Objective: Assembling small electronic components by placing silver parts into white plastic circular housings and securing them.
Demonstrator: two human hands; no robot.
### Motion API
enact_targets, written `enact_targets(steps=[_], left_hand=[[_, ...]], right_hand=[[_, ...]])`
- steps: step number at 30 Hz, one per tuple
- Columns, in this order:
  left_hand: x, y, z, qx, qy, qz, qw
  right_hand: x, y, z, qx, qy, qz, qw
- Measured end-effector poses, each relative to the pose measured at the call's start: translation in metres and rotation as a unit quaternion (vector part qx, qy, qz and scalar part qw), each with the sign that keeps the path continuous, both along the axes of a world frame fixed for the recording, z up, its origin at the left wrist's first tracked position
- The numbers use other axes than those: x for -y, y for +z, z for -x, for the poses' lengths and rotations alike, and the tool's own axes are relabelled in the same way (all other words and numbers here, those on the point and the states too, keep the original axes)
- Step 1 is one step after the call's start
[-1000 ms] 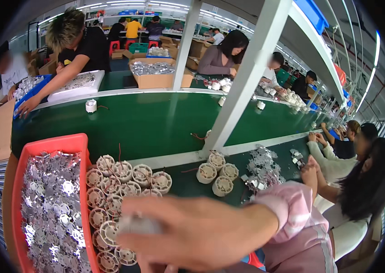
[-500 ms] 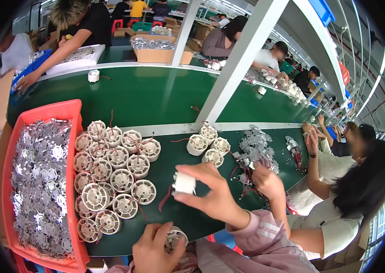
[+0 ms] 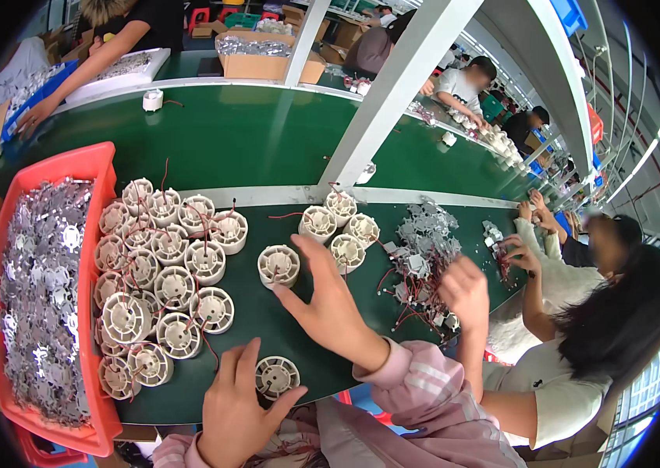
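Note:
My right hand [image 3: 338, 312] is open, thumb and index finger spread beside a white round plastic housing [image 3: 278, 267] that rests spoked face up on the green table [image 3: 256, 316]. Whether its thumb tip still touches that housing I cannot tell. Nearer to me, my left hand [image 3: 240, 402] has its fingers and thumb apart around another white housing [image 3: 277, 377] at the table's front edge. Many similar housings [image 3: 176, 288] with thin red wires are crowded on the left, some stacked. A smaller group of housings [image 3: 347, 253] sits just beyond my right hand.
On the left a red bin [image 3: 102, 327] holds thin silver metal plates [image 3: 45, 304]. A pile of grey plates and red wires [image 3: 424, 249] lies to the right, where a co-worker's hand [image 3: 464, 292] reaches in. A white post [image 3: 369, 117] rises at the table's far edge.
My right hand has lowered the white housing from the air onto the table and spread its fingers. My left hand has opened away from the housing near it. The whole view has shifted slightly.

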State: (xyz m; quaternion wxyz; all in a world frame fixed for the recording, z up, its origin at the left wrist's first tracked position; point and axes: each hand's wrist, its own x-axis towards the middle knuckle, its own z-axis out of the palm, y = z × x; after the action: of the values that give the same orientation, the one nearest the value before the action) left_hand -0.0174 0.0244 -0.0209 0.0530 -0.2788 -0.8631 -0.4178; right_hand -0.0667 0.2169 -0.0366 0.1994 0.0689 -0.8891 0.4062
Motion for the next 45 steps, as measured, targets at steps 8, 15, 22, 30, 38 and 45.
enact_targets(steps=[8, 15, 22, 30, 38, 45], left_hand=[[0.02, -0.016, -0.006, 0.149, 0.014, -0.135, 0.979], [0.009, -0.01, 0.003, 0.146, -0.011, -0.113, 0.983], [0.016, -0.011, 0.012, 0.164, -0.066, -0.085, 0.981], [0.004, -0.019, 0.013, 0.013, -0.069, 0.018, 0.997], [0.002, 0.011, -0.007, -0.073, 0.03, 0.067, 0.995], [0.002, 0.007, -0.011, -0.026, -0.016, 0.005, 1.0]], right_hand=[[0.013, 0.05, -0.057, 0.085, 0.192, -0.111, 0.971], [0.007, 0.032, -0.07, 0.168, 0.172, -0.114, 0.964], [0.003, 0.027, -0.061, 0.17, 0.208, -0.09, 0.959], [-0.004, 0.03, -0.059, 0.072, 0.127, -0.105, 0.984], [-0.086, 0.069, -0.061, 0.019, -0.244, -0.209, 0.947], [-0.137, 0.043, -0.049, 0.106, -0.307, -0.308, 0.894]])
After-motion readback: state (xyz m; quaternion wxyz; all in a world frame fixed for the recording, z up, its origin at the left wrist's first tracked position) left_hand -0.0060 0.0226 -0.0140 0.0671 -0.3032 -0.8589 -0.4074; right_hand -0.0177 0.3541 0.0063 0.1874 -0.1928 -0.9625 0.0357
